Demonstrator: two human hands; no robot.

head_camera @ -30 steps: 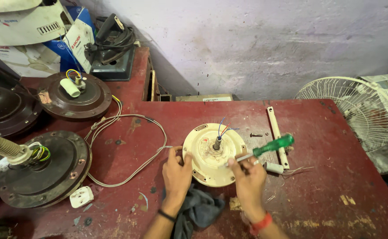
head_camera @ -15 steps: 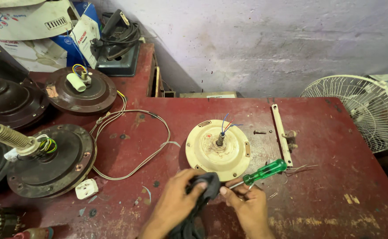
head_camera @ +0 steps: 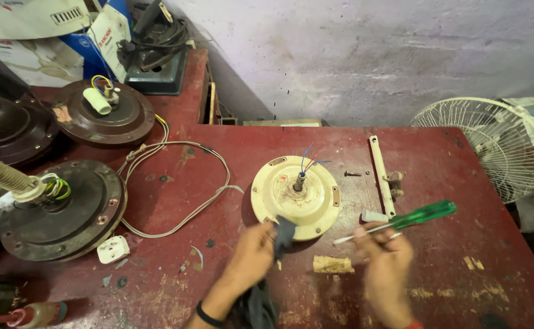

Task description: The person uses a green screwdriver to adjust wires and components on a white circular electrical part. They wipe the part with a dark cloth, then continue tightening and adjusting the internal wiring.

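Observation:
A cream round fan motor housing (head_camera: pixel 303 204) lies flat on the red table (head_camera: pixel 462 274), with blue and red wires rising from its centre shaft. My left hand (head_camera: pixel 252 253) grips a dark cloth (head_camera: pixel 282 234) and holds it against the housing's near edge. My right hand (head_camera: pixel 384 256) holds a green-handled screwdriver (head_camera: pixel 422 216), whose metal tip points left toward the housing. A small pale block (head_camera: pixel 333 264) lies on the table between my hands.
Dark brown fan motors (head_camera: pixel 66 210) (head_camera: pixel 105 113) sit at the left, with a grey cable (head_camera: pixel 182 183) and a white plug (head_camera: pixel 113 249). A cream metal bar (head_camera: pixel 381 173) and a screw (head_camera: pixel 352 173) lie right of the housing. A white fan guard (head_camera: pixel 489 146) stands at the right edge.
My left hand left the housing, picked up the dark cloth and brought it up to the housing's near edge. My right hand drew back toward me, still holding the screwdriver.

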